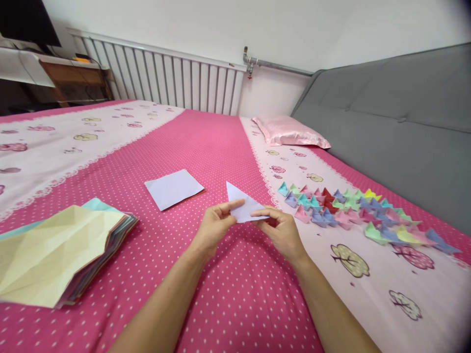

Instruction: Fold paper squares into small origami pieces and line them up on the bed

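Both hands hold a lavender sheet of paper, folded into a triangle, just above the pink dotted bedspread. My left hand pinches its left side between thumb and fingers. On the right side, my right hand grips the paper near its lower corner, fingers on the front face. Beyond my left hand lies a stack of square lavender paper, flat on the bed. Rows of small folded paper boats in many colours stand to the right of my right hand.
A thick pile of creased coloured sheets, pale yellow on top, lies at the left. A pink pillow rests near the grey headboard. Behind the bed are a white radiator and a pipe. A desk with a monitor stands far left.
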`<state>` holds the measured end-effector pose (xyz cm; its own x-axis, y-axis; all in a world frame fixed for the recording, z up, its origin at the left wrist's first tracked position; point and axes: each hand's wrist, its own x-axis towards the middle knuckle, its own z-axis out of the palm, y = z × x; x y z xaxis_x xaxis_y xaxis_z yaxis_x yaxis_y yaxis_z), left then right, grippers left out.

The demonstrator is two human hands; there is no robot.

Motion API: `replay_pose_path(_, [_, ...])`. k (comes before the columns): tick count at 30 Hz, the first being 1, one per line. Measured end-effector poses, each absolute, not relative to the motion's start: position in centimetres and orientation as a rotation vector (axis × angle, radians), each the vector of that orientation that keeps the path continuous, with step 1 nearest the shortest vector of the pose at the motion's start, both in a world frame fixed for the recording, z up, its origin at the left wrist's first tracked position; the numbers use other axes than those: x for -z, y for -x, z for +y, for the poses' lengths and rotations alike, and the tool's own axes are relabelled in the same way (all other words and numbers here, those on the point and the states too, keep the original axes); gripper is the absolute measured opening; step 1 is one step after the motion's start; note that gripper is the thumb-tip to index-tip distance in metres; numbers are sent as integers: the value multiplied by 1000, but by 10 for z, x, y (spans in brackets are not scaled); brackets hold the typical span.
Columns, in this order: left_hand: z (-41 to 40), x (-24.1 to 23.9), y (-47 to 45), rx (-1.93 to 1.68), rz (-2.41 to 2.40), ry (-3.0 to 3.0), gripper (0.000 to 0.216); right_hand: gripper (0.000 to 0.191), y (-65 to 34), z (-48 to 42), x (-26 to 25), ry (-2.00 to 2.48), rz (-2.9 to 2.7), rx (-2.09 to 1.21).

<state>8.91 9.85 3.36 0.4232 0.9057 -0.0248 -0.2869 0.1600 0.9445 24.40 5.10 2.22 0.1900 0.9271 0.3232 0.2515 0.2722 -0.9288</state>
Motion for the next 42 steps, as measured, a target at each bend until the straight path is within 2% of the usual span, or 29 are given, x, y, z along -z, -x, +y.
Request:
replay_pose_path(9, [94,-36,-87,-929,641,-1167,34,21,-242,50,-25,1277,-1251,-585])
replay_pose_path(14, [94,-35,-91,-944,652,-1147,47,23,-239,48,-26,1304,-1179,-612])
replay_pose_path(19, [92,-36,-94,-980,682,-1196,35,23,-237,47,-24,1314,-1118,-616])
replay_pose_path(26, [90,-35,-96,-1001,665,-1175,36,31,-232,47,-26,1223,-980,-633])
replay_pose_path(29, [91,-34,-97,-1020,592,-1126,46,38,-230,47,-28,1220,-957,-663])
replay_pose_path(34, [93,-35,-97,-1065,634,-1158,91,40,-230,47,-28,1242,-935,-614])
replay_pose_path(36, [93,-35,-97,-1051,686,-1177,96,41,-231,47,-28,1234,-924,-583])
replay_pose_path(38, [94,-34,-97,-1000,713,-1180,81,41,-231,48,-27,1202,-912,-580])
replay_pose_path(42, [93,-31,-98,-876,693,-1185,30,35,-231,49,-25,1099,-913,-638])
